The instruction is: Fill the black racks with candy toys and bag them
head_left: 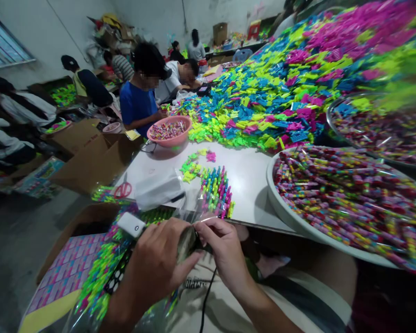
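Both hands meet over my lap, just below the table's front edge. My left hand (pixel 162 252) curves around a clear plastic bag (pixel 185 243), its thumb pointing right. Thumb and fingertips of my right hand (pixel 218 238) are pinched at the bag's edge, close to the left fingers. Beyond them, rows of colourful small sticks (pixel 217 192) lie on the white table (pixel 249 171), with a few green, yellow and pink pieces (pixel 192 166) behind. A white device (pixel 131 225) shows beside my left hand.
A large basin (pixel 272 185) of wrapped sticks stands right, another basin (pixel 331 120) behind it. A huge pile of plastic pieces (pixel 263 97) covers the table's back. A pink bowl (pixel 173 138) sits back left. Cardboard boxes (pixel 86 152) stand left. Several people work beyond.
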### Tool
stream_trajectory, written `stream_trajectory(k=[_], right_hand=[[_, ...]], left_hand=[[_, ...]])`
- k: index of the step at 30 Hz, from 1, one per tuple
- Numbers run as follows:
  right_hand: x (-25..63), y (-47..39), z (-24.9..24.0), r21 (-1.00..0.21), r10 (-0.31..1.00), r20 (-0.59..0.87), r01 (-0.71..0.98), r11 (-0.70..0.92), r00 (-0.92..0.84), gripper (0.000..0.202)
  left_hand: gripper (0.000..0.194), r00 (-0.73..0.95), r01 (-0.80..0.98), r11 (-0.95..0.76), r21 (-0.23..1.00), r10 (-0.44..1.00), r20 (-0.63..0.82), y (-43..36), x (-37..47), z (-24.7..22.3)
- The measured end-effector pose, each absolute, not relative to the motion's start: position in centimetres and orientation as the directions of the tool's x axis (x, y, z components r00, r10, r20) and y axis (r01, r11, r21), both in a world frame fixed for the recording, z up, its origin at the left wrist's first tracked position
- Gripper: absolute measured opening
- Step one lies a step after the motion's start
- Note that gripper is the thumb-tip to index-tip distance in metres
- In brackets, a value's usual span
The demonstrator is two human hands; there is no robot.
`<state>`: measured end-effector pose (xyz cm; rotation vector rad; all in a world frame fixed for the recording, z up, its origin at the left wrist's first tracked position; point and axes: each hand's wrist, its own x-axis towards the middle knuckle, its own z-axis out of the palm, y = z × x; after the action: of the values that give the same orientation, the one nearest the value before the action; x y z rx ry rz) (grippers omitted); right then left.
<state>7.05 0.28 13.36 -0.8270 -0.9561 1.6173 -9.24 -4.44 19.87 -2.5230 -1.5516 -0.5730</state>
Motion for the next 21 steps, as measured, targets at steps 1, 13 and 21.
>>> stream_trajectory(k=[1,13,21], right_hand=[[7.1,0.2,13.4,-0.917,0.975,-0.026,-0.383,-0.111,-0.221,0.025],[8.4,-0.1,11.1,-0.765,0.913,-0.296,-0.503,-0.403,-0.28,0.04],[10.9,0.4,10.7,-0.764,0.772,-0.349,-0.316,-0.563,-0.53,0.042]], left_hand=[[0.024,0.369,0.9,-0.429,0.079,0.845,0.387,-4.6,-9.0,19.2],[0.026,0.371,0.9,-0.427,0.085,0.855,0.363,-5.0,-10.3,16.6],[0.036,0.582,0.812,-0.573,-0.112,0.777,0.239,-5.6,-9.2,15.4]])
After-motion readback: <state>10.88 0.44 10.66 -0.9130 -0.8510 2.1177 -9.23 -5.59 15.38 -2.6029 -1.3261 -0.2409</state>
